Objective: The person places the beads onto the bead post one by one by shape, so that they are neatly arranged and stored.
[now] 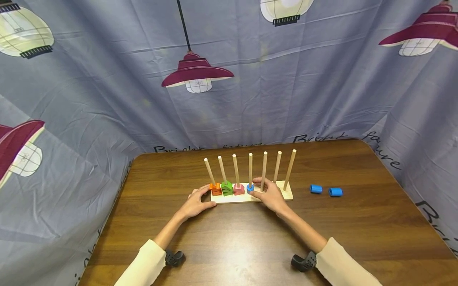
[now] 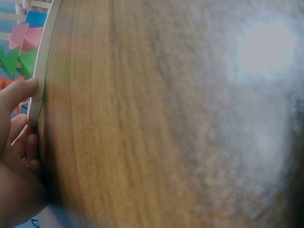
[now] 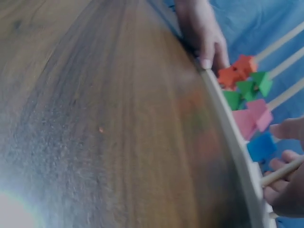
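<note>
A wooden peg board [image 1: 250, 197] sits in the middle of the head view, on a brown tabletop [image 1: 229, 238]. Seven tall wooden pegs [image 1: 264, 170] stand up from it in a row.

Four of the pegs have a little piece at the bottom. From left to right in the picture they are an orange piece [image 1: 216, 188], a green piece [image 1: 227, 188], a pink piece [image 1: 238, 189] and a blue ring [image 1: 250, 187]. The three pegs on the right side of the row are bare.

The left hand [image 1: 196, 203] is at the left end of the board. Its fingers curl round that end and hold it, with the thumb on the near edge. You can see this in the left wrist view too, where the thumb [image 2: 19, 92] presses on the pale edge of the board [image 2: 43, 61].

The right hand [image 1: 271, 196] is on the board just right of the blue ring. Its fingers are bent and lie close to the ring and around the bottom of the next peg. In the right wrist view the fingers [image 3: 285, 190] seem to be wrapped round a peg [image 3: 282, 172], next to the blue ring [image 3: 262, 146].

Two blue tubes [image 1: 326, 190] lie on their sides on the tabletop, well to the right of the board. They are near each other but not touching.

A grey curtain [image 1: 107, 79] with pictures of red lamps hangs behind the tabletop.
</note>
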Available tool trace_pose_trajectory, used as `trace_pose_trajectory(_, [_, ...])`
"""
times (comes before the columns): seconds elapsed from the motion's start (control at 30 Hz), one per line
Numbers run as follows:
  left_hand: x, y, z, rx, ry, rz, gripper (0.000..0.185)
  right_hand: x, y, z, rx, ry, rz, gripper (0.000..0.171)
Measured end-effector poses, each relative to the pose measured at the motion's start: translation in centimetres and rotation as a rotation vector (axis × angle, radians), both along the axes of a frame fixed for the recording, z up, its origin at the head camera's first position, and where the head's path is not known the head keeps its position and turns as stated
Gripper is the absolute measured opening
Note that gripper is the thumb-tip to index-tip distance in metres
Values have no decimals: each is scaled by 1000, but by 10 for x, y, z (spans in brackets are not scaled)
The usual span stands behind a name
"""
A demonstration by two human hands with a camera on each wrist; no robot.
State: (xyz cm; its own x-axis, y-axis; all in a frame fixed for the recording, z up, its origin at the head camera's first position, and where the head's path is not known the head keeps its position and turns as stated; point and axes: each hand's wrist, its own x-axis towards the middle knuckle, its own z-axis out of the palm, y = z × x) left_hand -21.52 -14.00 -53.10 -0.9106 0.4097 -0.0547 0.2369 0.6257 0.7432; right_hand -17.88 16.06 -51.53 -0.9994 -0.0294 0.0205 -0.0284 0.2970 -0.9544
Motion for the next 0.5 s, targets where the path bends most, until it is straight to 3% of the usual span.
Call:
trace_pose_trajectory(0.13, [0, 0, 0, -3, 1, -4, 74, 10, 17, 8, 37, 2, 92, 57])
trace_pose_trajectory(0.23, [0, 0, 1, -2, -2, -4, 74, 20, 34, 14, 126, 44, 112, 51])
trace_pose_trajectory(0.37, [0, -1, 0, 1, 3, -7, 74, 33, 66, 19, 268, 152, 76, 31])
trace_pose_trajectory(0.5, [-1, -1, -1, 2, 2, -9, 73, 41, 104, 18, 399, 272, -32, 22])
